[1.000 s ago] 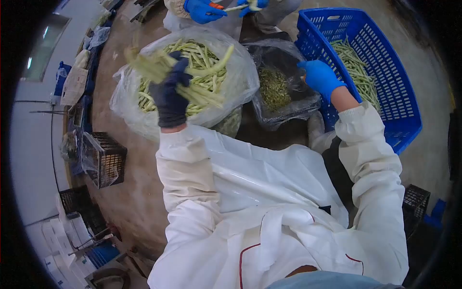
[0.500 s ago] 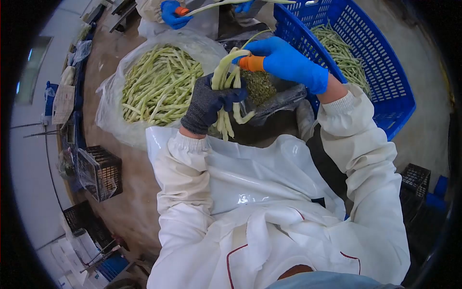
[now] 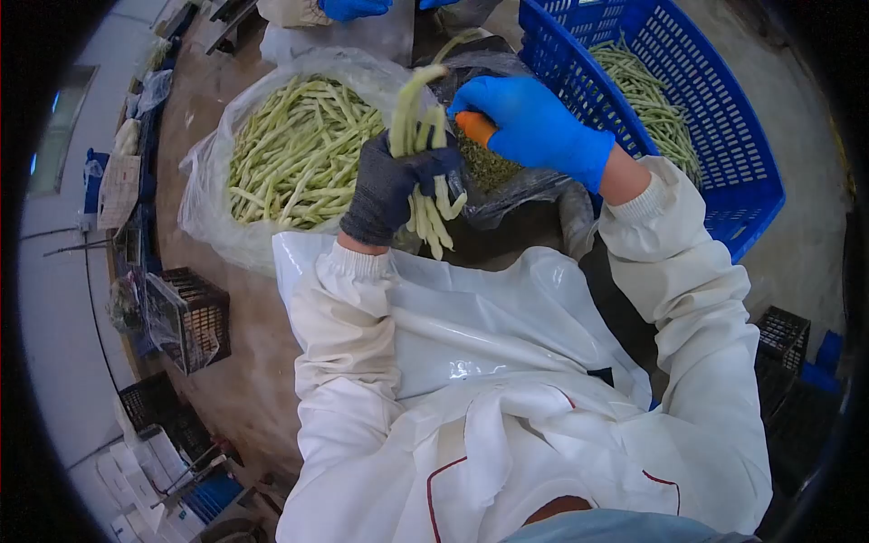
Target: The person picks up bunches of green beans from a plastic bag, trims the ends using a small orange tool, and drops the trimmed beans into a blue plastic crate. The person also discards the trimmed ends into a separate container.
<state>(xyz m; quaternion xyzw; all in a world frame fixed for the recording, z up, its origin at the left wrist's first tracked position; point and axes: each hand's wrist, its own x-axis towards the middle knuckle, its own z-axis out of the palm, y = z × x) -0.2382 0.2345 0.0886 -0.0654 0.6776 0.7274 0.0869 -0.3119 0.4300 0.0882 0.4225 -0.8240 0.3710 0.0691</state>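
Dark grey knit glove on the left hand (image 3: 385, 185): fingers curled shut round a loose bunch of long pale-green bean pods (image 3: 406, 113). Pods stick out above and below the fist, tips uneven, one curving well over the top. Blue smooth glove on the right hand (image 3: 534, 127): fingers closed on a short orange-handled tool (image 3: 477, 128), handle just beside the bunch, a small gap between. Working end of the tool can't be made out.

Handling, as judged: a firm but light grip should suit, as pods look likely to slip or bend. Upper tips better levelled, stray one drawn in; left fingertips low, out of the tool's line. Short wrist strokes, left fist steady.

Edges: clear plastic bag (image 3: 204, 195), wide crumpled rim, heaped with more pods (image 3: 303, 149), lies to the left of the fist. Black plastic-lined container (image 3: 534, 185) with fine green scraps (image 3: 489, 165) sits below and behind the right hand. Tall blue slatted crate (image 3: 760, 217), pods inside (image 3: 643, 100), hems the right hand's outer side; elbow swing that way looks tight. Beyond the bag, a co-worker's blue-gloved hand (image 3: 355, 7) limits forward reach. Easiest room: above the white apron (image 3: 507, 317).
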